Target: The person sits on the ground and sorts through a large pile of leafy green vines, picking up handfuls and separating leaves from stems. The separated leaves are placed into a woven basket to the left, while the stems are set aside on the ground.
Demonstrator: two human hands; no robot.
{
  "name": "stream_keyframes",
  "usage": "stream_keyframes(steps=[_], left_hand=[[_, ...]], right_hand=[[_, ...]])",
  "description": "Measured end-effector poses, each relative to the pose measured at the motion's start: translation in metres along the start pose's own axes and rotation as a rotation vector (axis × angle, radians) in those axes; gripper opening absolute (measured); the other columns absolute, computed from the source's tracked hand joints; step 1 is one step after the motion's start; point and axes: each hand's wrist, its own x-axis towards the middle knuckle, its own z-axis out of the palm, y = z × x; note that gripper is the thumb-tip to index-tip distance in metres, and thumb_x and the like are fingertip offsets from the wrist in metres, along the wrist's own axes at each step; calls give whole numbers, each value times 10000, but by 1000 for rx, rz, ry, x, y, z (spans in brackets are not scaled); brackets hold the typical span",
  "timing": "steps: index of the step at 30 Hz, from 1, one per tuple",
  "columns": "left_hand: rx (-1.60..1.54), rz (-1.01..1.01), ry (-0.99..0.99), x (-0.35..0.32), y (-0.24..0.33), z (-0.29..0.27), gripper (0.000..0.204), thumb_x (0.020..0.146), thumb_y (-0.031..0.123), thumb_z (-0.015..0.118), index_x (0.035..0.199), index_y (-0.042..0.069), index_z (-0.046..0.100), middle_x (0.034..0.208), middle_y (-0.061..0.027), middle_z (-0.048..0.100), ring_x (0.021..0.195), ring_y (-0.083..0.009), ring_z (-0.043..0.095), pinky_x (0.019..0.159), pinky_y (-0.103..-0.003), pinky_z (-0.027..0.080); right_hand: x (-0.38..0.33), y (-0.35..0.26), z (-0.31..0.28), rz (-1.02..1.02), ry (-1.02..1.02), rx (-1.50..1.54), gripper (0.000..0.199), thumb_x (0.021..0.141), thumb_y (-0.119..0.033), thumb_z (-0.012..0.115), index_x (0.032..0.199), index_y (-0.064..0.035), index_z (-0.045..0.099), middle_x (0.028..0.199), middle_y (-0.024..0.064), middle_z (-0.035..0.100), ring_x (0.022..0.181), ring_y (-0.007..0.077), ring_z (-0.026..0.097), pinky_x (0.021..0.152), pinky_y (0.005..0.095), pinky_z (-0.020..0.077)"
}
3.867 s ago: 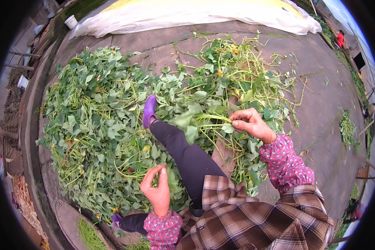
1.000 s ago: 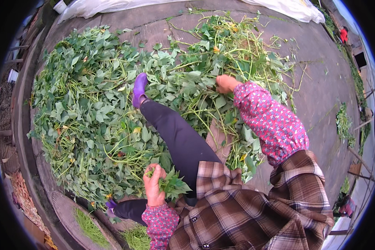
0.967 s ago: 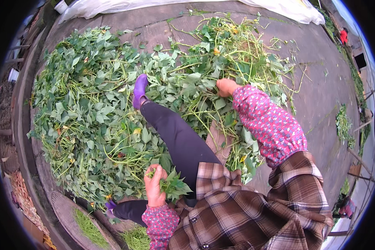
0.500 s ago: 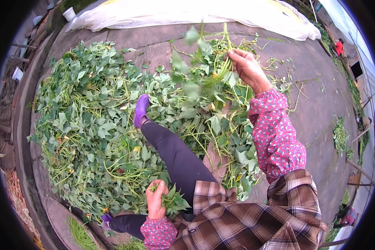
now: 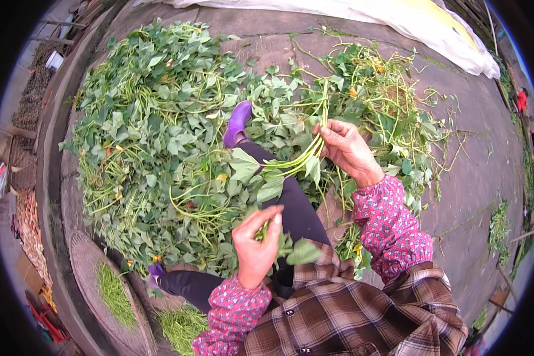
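A large heap of leafy green vines (image 5: 154,136) spreads over the ground in front of me and around my purple shoe (image 5: 238,123). My right hand (image 5: 351,151) is closed in a pinch around a leafy vine stem (image 5: 311,155), whose bare stalks point up and whose leaves hang to the left. Lower down, my left hand (image 5: 256,240) is curled around a few loose green leaves (image 5: 302,252) that stick out to its right. A gap separates the left fingertips from the stem in my right hand.
A shallow woven basket (image 5: 89,261) with thin green stalks (image 5: 115,296) stands at the lower left. More cut stalks (image 5: 182,327) lie beside it. A tangle of vines (image 5: 391,113) covers the ground at right. A white sheet (image 5: 397,26) lies at the back.
My right hand has come down and nearer with the vine stem. My left hand has risen to the right, toward it. The whole view has shifted.
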Motion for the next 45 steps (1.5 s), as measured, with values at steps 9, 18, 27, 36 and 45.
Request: stream_keyframes(steps=[9, 18, 27, 36, 45], left_hand=[[193, 229, 34, 30, -9, 19, 162, 739, -47, 598, 894, -26, 642, 720, -126, 606, 616, -185, 582, 573, -276, 445], [337, 312, -68, 28, -13, 15, 160, 694, -12, 654, 853, -14, 639, 690, -122, 588, 587, -260, 571, 528, -320, 443], [99, 156, -191, 25, -14, 6, 153, 766, 10, 586, 903, -50, 619, 770, -171, 619, 672, -244, 617, 609, -294, 469], [517, 440, -106, 24, -24, 6, 210, 663, -54, 629, 864, -2, 599, 648, -111, 532, 582, -270, 538, 518, -346, 431], [592, 435, -254, 28, -24, 3, 253, 548, -70, 557, 787, 14, 566, 637, -103, 502, 620, -274, 532, 544, -353, 431]], right_hand=[[-18, 11, 26, 31, -34, -350, 166, 825, -144, 620, 896, 6, 622, 740, 1, 591, 642, 62, 517, 586, 201, 414], [-21, 19, 38, 7, -4, -394, 179, 813, -182, 646, 859, -9, 641, 679, -48, 562, 606, 13, 450, 533, 179, 366], [-25, 23, 34, 80, -12, -384, 173, 813, -154, 635, 871, 10, 639, 733, 7, 603, 625, 56, 498, 562, 197, 392], [-26, 39, 39, 120, 26, -361, 142, 826, -127, 619, 881, 2, 640, 726, 0, 605, 616, 42, 507, 544, 188, 408], [-31, 45, 41, 123, 82, -398, 139, 821, -130, 629, 834, 7, 638, 690, -11, 584, 585, 38, 483, 532, 193, 404]])
